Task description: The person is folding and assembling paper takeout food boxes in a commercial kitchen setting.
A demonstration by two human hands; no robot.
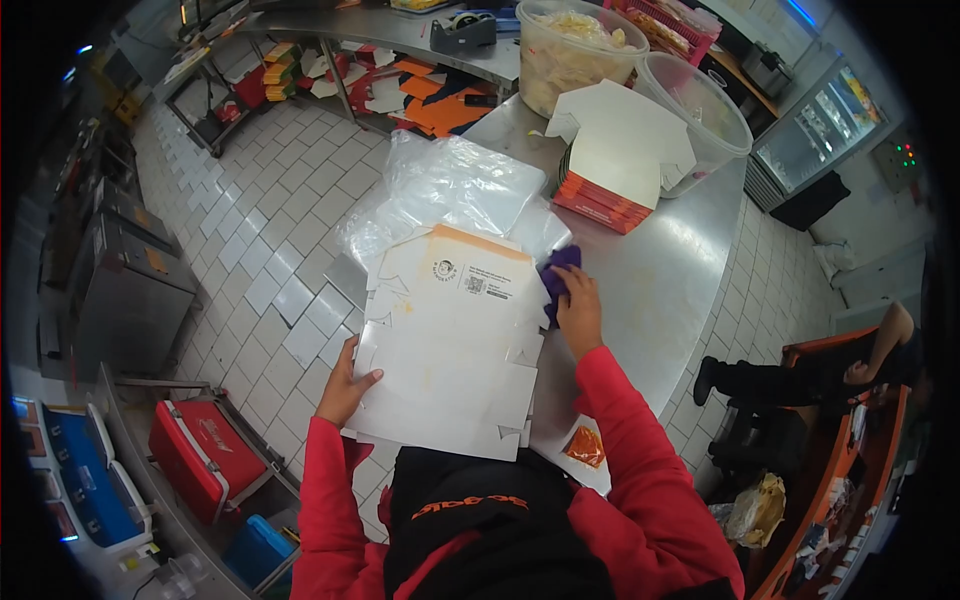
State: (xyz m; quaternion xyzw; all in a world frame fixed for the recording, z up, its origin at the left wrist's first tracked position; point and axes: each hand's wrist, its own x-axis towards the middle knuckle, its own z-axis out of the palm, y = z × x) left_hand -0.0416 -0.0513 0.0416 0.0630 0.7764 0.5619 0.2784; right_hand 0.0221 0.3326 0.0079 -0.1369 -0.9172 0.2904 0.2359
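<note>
A flat, unfolded cardboard box blank (450, 350), white with an orange strip at its far edge, lies before me over the steel table's near end. My left hand (347, 388) grips its left edge, thumb on top and fingers partly hidden beneath. Beside the blank's right edge, my right hand (580, 308) is closed on a crumpled purple cloth (556, 284). Clear plastic wrapping (455, 185) lies just beyond the blank. To the right of my lap a small orange-red sachet (584, 447) rests on a white surface.
A stack of box blanks (625, 150) with red edges stands farther up the steel table (640, 290). Behind are a tub of pale food (570, 65) and a second clear tub (700, 100). A red cooler (210, 450) is at left; another person (800, 380) is at right.
</note>
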